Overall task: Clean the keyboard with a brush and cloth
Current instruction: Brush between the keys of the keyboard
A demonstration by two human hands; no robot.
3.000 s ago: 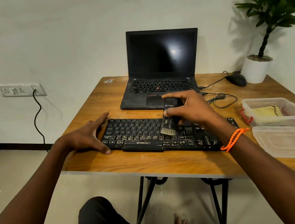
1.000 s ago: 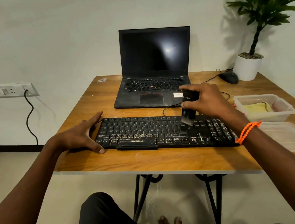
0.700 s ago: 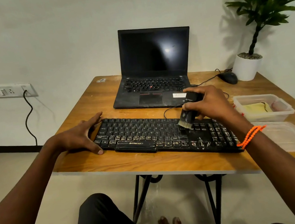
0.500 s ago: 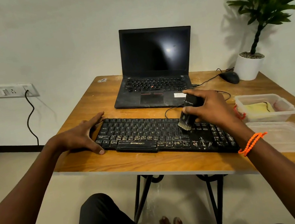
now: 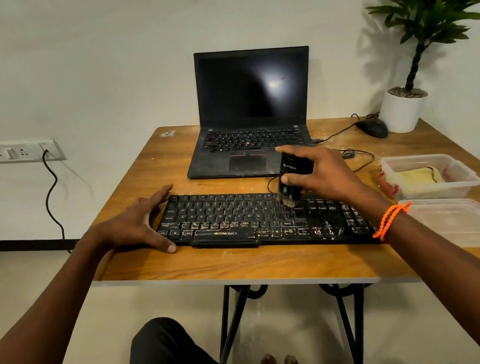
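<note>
A dusty black keyboard (image 5: 238,220) lies across the front of the wooden table (image 5: 247,272). My right hand (image 5: 323,177) grips a black brush (image 5: 290,179) held upright, its pale bristles touching the keys right of the keyboard's middle. My left hand (image 5: 141,223) rests flat with fingers spread against the keyboard's left end, thumb on the front corner. A yellow cloth (image 5: 419,178) lies inside a clear plastic box (image 5: 467,180) at the right.
An open black laptop (image 5: 251,122) stands behind the keyboard, its screen dark. A black mouse (image 5: 374,127) and its cable lie by a white potted plant (image 5: 404,109) at the back right. The box's clear lid (image 5: 461,224) lies near the right front edge.
My right hand has swept the brush back and forth over the keys right of the middle, and now holds it more upright. My left hand has stayed at the keyboard's left end.
</note>
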